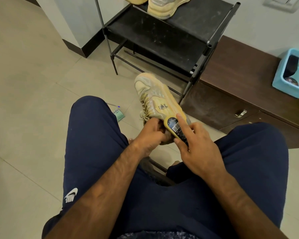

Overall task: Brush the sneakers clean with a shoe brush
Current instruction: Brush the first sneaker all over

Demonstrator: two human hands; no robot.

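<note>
head view, looking down over a lap in navy shorts [86, 144].

centre, between the knees and above the tiled floor [33, 83]: soiled beige sneaker [155, 99], lifted, toe pointing far, laces facing left, worn patch showing on its right side.

near end of the sneaker: grasped by the left hand [148, 135], fingers curled round the heel and collar area.

just right of that grasp: yellow-backed shoe brush [174, 125], barcode label facing up, pressed against the rear right side of the sneaker; bristles hidden underneath.

on the brush: right hand [197, 144], clasping it, index finger laid straight along the labelled back, thumb at the near end, remaining fingers curled along the right edge.

far centre: black shoe rack [162, 31], dusty shelves; on the upper shelf, a second sneaker [162, 7] of the same beige, cut off by the top edge, with part of another shoe to its left.

right of the rack: dark brown wooden cabinet [240, 75] with a metal drawer handle [240, 113].

on the cabinet top, far right: light blue plastic basket [283, 80] holding a black item and a round tin, neither clear enough to name.

on the floor, left of the sneaker: pen [113, 105] and, just nearer, a green comb [119, 115].
</note>
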